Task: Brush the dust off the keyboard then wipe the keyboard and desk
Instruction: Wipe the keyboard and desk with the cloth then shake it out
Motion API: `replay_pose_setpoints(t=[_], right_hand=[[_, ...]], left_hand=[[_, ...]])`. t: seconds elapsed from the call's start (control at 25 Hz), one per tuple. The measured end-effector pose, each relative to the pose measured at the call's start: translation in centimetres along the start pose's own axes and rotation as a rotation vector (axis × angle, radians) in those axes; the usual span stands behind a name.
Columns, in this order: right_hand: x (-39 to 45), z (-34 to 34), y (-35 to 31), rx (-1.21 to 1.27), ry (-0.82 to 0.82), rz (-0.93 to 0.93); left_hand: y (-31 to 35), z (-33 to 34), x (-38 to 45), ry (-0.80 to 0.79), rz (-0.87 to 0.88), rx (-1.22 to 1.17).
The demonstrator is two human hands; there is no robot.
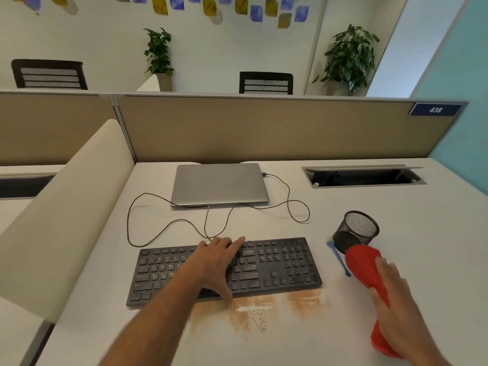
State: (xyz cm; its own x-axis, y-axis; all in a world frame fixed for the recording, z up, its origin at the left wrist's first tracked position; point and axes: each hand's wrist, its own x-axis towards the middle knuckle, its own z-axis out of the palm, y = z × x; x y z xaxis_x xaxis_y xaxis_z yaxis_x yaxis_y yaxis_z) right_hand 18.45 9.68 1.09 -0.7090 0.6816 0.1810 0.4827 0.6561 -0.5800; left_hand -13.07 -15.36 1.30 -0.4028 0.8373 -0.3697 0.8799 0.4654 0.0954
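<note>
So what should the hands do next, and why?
Probably the right hand should sweep the red cloth it grips left across the brown dust on the desk in front of the keyboard, while the left hand rests on the keys.

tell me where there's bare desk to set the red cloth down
Bare desk lies right of the mesh cup, below the cable hatch, and left of the keyboard. Crowded: cable loops behind the keyboard, brown dust in front of it.
</note>
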Motion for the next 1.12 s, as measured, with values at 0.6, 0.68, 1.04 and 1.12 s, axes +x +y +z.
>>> replay_pose_setpoints(t=[0.6, 0.68, 1.04, 1.12], right_hand=[[-2.3, 9.7, -3.6, 0.016, -0.041, 0.204], [-1.1, 10.0, -4.7, 0.083, -0.046, 0.217], [3.9, 11.9, -6.4, 0.113, -0.115, 0.124], [5.5, 12.0, -6.6, 0.124, -0.128, 0.080]], left_hand=[[-3.7, -6.9, -1.1, 0.133, 0.074, -0.497], [-4.3, -7.9, -1.2, 0.153, 0.066, -0.542], [-5.8, -9.0, -1.5, 0.170, 0.024, -0.634], [-5.8, -9.1, -1.5, 0.156, 0.025, -0.651]])
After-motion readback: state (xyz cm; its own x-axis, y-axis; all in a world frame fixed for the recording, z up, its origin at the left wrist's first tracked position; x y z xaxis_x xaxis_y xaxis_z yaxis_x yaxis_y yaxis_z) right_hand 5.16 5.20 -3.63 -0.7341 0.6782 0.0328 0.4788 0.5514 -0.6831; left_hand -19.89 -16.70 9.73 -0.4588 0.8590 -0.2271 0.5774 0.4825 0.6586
